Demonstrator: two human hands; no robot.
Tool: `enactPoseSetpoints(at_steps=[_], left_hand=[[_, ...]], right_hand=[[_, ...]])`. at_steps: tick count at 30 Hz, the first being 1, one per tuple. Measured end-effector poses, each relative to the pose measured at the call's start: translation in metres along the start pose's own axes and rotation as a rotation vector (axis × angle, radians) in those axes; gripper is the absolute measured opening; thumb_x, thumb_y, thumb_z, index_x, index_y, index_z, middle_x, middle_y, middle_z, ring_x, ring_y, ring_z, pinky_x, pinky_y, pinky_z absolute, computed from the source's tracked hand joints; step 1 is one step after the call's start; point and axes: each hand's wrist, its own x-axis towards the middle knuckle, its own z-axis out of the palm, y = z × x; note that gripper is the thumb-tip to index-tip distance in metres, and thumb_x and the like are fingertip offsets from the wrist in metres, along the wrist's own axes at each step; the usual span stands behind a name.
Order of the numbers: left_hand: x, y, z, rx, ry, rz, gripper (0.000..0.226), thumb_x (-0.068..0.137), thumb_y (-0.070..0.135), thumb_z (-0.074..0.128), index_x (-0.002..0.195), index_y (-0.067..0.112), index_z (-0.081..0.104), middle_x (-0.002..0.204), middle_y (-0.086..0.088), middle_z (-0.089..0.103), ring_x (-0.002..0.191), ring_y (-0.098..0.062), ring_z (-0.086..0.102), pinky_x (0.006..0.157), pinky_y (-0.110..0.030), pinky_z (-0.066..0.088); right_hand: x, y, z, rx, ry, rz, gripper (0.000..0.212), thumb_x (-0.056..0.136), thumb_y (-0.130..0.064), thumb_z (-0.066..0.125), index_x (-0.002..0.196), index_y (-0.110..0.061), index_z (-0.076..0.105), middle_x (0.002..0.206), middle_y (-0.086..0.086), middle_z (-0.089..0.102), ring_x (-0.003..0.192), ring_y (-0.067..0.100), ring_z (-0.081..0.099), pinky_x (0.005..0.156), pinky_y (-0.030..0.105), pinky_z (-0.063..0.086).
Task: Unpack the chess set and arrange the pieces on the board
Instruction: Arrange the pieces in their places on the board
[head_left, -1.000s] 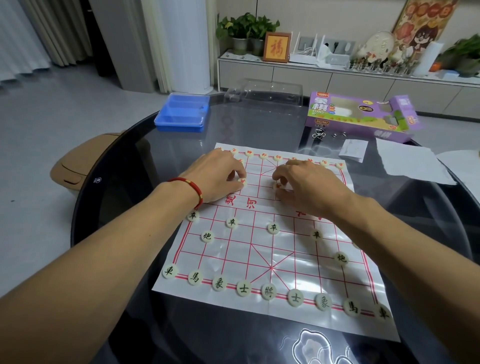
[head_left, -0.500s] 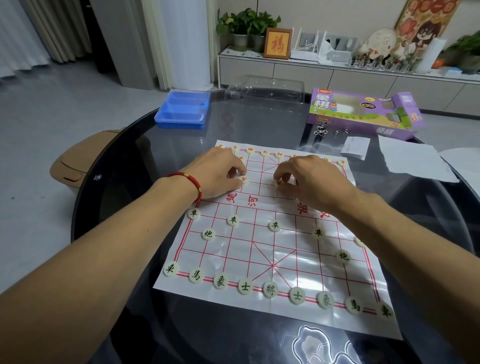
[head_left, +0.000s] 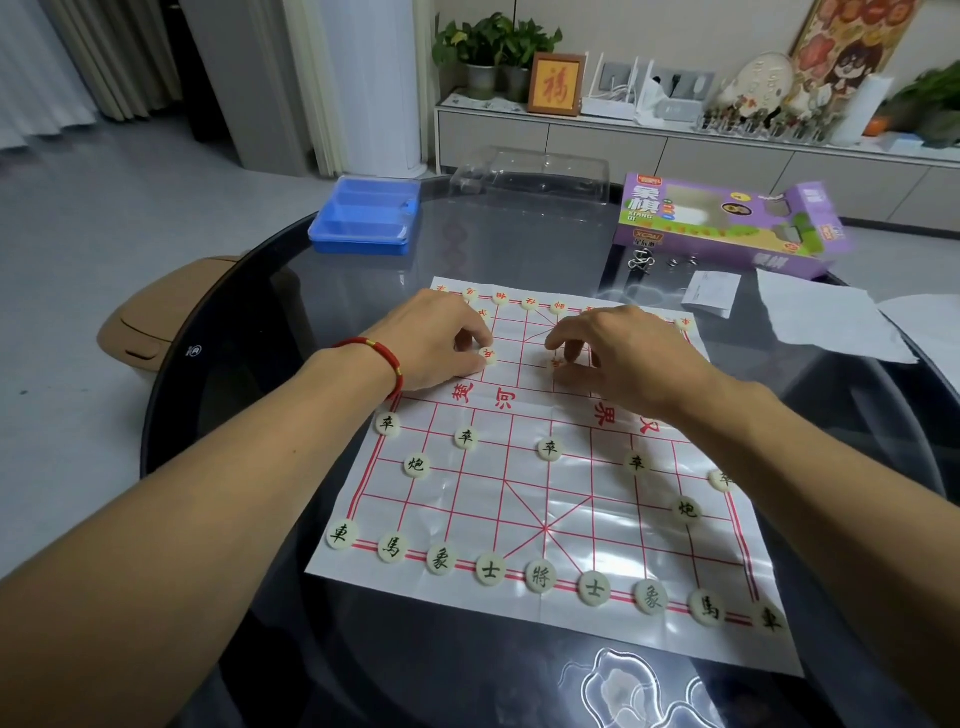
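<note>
Both hands work on the far half of the white paper chess board with red lines (head_left: 545, 499), which lies flat on the round dark glass table (head_left: 249, 322). The left hand (head_left: 431, 343), with a red cord bracelet (head_left: 382, 358) at the wrist, pinches a round pale piece with a red character (head_left: 488, 355). The right hand (head_left: 623, 358) has curled fingers around another red-marked piece (head_left: 557, 364), mostly hidden. Pale pieces with black characters (head_left: 540, 576) stand in rows on the near half. The purple cardboard box (head_left: 727, 223) lies behind the board.

Red cord bracelet (head_left: 382, 358), bare forearms
</note>
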Motion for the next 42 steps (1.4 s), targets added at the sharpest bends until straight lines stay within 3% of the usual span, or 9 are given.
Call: enactPoseSetpoints(at_steps=[7,12,14,21,26,32,35,38,42], left_hand=[[0.000,-0.028,-0.018,-0.087,0.272,-0.188,0.023,0.095,0.008,0.064,0.115,0.017,0.071,0.113,-0.001,0.065,0.100,-0.014,0.057,0.082,-0.024,0.045],[0.006,-0.022,-0.006,-0.069,0.198,-0.184,0.037,0.096,0.015,0.065,0.133,0.019,0.064,0.130,-0.004,0.062,0.103,-0.013,0.052,0.098,-0.031,0.048],[0.011,-0.017,-0.001,-0.061,0.181,-0.161,0.036,0.098,0.018,0.062,0.134,0.019,0.064,0.134,-0.004,0.061,0.113,-0.018,0.055,0.102,-0.032,0.046],[0.036,-0.003,0.009,-0.026,0.240,-0.150,0.030,0.098,0.023,0.063,0.126,0.013,0.070,0.122,-0.008,0.067,0.115,-0.026,0.058,0.101,-0.037,0.048],[0.054,0.003,0.011,0.076,0.167,-0.125,0.023,0.096,0.018,0.065,0.115,0.009,0.075,0.103,-0.010,0.072,0.096,-0.026,0.065,0.089,-0.035,0.056],[0.062,0.015,0.004,0.143,0.130,-0.121,0.016,0.089,0.012,0.073,0.105,0.008,0.076,0.093,-0.011,0.071,0.085,-0.027,0.066,0.086,-0.041,0.060],[0.059,0.018,-0.001,0.102,0.162,-0.129,0.018,0.090,0.011,0.071,0.108,0.009,0.074,0.099,-0.010,0.070,0.089,-0.025,0.065,0.087,-0.037,0.058],[0.042,0.013,-0.015,0.017,0.225,-0.132,0.029,0.092,0.014,0.071,0.121,0.012,0.069,0.107,-0.007,0.069,0.094,-0.017,0.059,0.086,-0.025,0.047],[-0.002,-0.010,-0.022,0.009,0.281,-0.193,0.026,0.092,0.018,0.071,0.117,0.014,0.073,0.111,-0.004,0.070,0.098,-0.016,0.060,0.084,-0.025,0.047]], right_hand=[[0.000,0.008,-0.007,0.017,0.150,0.024,0.019,0.100,-0.029,0.057,0.104,-0.017,0.072,0.101,0.000,0.074,0.080,0.016,0.066,0.069,0.040,0.061],[0.001,0.001,-0.005,0.007,0.148,0.005,0.026,0.101,-0.036,0.054,0.104,-0.019,0.073,0.101,0.000,0.073,0.079,0.016,0.065,0.066,0.035,0.058],[0.001,0.000,-0.005,0.015,0.150,0.003,0.025,0.101,-0.035,0.055,0.104,-0.018,0.073,0.101,0.000,0.073,0.079,0.016,0.064,0.065,0.032,0.056],[0.002,-0.001,-0.003,0.031,0.130,0.007,0.024,0.101,-0.033,0.056,0.105,-0.017,0.073,0.102,0.001,0.073,0.081,0.016,0.064,0.064,0.026,0.050],[0.003,0.000,-0.005,0.029,0.154,0.000,0.027,0.101,-0.035,0.055,0.106,-0.017,0.074,0.104,0.001,0.073,0.080,0.017,0.066,0.070,0.035,0.060],[0.004,0.003,-0.008,0.021,0.183,0.014,0.027,0.101,-0.038,0.055,0.104,-0.018,0.074,0.101,0.001,0.073,0.078,0.017,0.067,0.069,0.041,0.061],[0.004,0.001,-0.009,0.022,0.184,0.017,0.027,0.101,-0.038,0.055,0.104,-0.018,0.074,0.101,0.001,0.073,0.078,0.017,0.067,0.069,0.041,0.061],[0.005,-0.001,-0.011,0.019,0.183,0.009,0.028,0.101,-0.039,0.054,0.105,-0.019,0.074,0.103,0.001,0.073,0.079,0.018,0.067,0.069,0.040,0.061],[0.007,-0.006,-0.013,0.022,0.167,0.005,0.027,0.101,-0.036,0.055,0.109,-0.019,0.074,0.107,0.001,0.073,0.080,0.017,0.068,0.071,0.037,0.061]])
